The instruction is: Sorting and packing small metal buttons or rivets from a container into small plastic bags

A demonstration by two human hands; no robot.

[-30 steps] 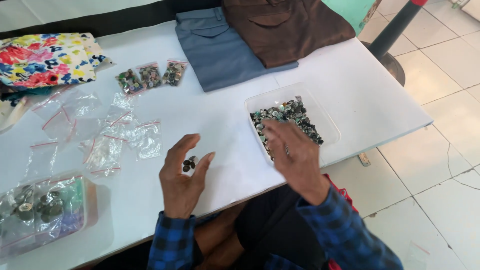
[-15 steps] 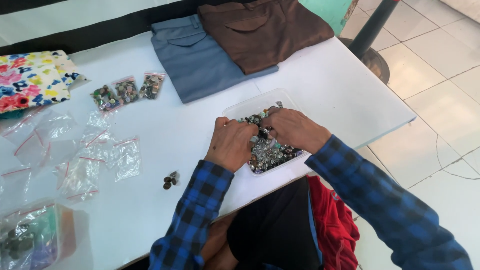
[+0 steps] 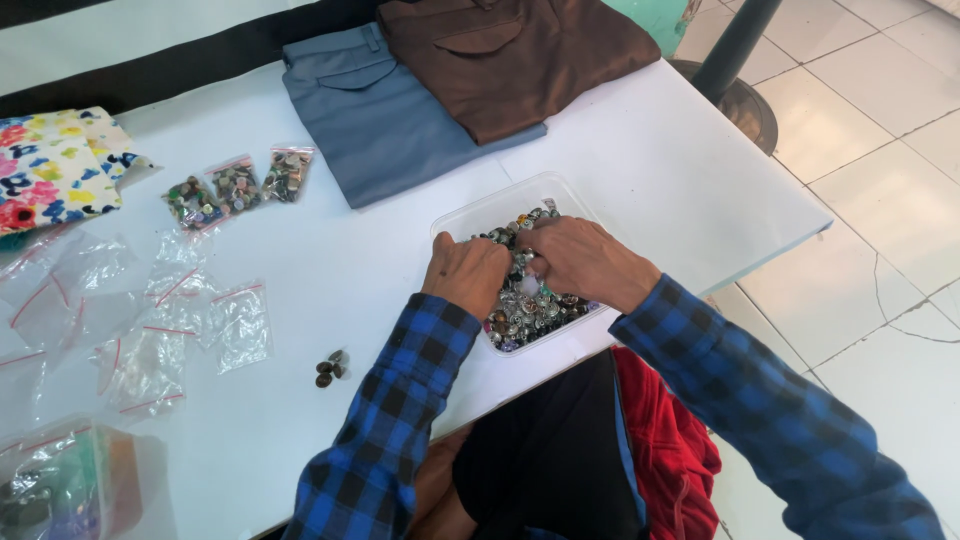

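- Left hand (image 3: 468,275) and right hand (image 3: 580,258) both curled into the buttons (image 3: 530,305); actual grip can't tell.
- Clear plastic tub (image 3: 480,215) sits near counter (image 3: 640,160) edge, 6 o'clock side: a push could tip it.

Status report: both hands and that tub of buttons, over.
Left hand and right hand both down in the clear tub, fingers among the buttons. Grip unclear. Nothing blocking.

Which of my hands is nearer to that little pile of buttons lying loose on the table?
Left. The left hand is in the button tray, right of the pile; the right hand is farther right.
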